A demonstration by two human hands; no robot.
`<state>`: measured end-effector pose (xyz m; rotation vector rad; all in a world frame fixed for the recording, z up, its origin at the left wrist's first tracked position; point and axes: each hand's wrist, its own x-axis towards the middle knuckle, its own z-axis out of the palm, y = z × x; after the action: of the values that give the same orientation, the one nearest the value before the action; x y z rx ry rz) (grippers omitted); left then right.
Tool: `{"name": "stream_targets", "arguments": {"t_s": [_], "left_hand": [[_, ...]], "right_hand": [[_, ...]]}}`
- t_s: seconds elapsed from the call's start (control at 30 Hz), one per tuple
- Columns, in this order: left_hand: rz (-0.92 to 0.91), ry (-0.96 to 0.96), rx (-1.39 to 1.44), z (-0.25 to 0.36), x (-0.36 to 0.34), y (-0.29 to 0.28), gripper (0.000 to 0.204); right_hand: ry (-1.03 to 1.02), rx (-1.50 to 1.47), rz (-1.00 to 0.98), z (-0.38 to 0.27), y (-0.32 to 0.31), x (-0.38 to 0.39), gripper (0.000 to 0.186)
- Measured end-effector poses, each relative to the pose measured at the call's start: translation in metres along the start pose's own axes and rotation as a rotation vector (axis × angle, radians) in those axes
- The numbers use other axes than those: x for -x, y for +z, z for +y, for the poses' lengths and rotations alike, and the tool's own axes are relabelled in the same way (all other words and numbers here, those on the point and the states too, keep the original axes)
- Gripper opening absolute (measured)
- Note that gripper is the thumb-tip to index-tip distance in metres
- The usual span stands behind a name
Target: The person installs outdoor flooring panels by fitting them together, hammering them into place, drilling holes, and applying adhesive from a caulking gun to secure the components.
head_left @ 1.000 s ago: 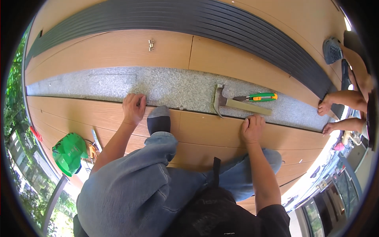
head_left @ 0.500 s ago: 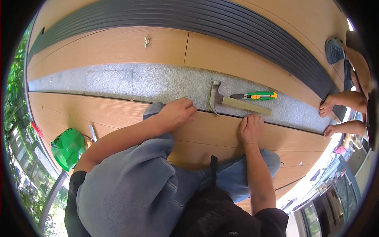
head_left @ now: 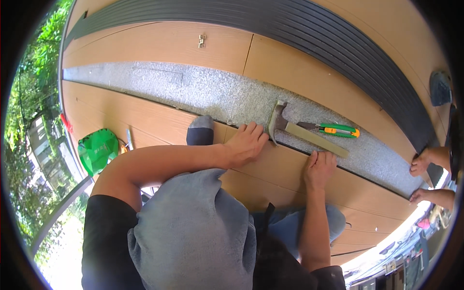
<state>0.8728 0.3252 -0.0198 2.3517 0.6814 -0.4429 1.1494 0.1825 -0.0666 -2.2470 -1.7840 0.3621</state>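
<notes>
My left hand (head_left: 247,144) has its fingers curled over the far edge of a wood-grain deck board (head_left: 270,165), just left of the hammer head. Farther right, my right hand (head_left: 320,169) grips the same edge, its knuckles near the end of the hammer's handle. The claw hammer (head_left: 314,138) lies on grey speckled ground, its claw reaching over the board's edge. Beyond it rests a green and orange utility knife (head_left: 340,130). The fingertips of both hands are hidden behind the edge.
At the right end, another person's hands (head_left: 419,164) touch the boards. Small metal clips (head_left: 201,40) lie on the far board, and a dark grooved board (head_left: 270,17) stretches behind. To my left sit a green plastic item (head_left: 98,151) and a thin blade-like tool (head_left: 129,139).
The whole view has shifted and turned a little. My left hand has come rightward along the edge, closer to the hammer head. My right hand keeps its place on the board.
</notes>
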Motion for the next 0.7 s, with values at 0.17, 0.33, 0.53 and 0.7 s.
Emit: {"name": "stream_targets", "arguments": {"t_s": [0.17, 0.33, 0.53, 0.7], "left_hand": [[-0.066, -0.099, 0.046, 0.007, -0.008, -0.002, 0.065], [-0.049, -0.113, 0.059, 0.011, -0.011, -0.003, 0.070], [-0.051, -0.092, 0.024, 0.015, -0.016, -0.003, 0.073], [-0.097, -0.144, 0.022, 0.015, -0.017, 0.001, 0.075]], "right_hand": [[-0.048, -0.004, 0.067, -0.001, -0.007, -0.009, 0.026], [0.004, -0.023, -0.002, 0.004, -0.010, -0.008, 0.026], [0.031, -0.014, 0.011, 0.008, -0.009, -0.004, 0.027], [0.078, -0.002, 0.010, 0.004, -0.012, -0.002, 0.028]]}}
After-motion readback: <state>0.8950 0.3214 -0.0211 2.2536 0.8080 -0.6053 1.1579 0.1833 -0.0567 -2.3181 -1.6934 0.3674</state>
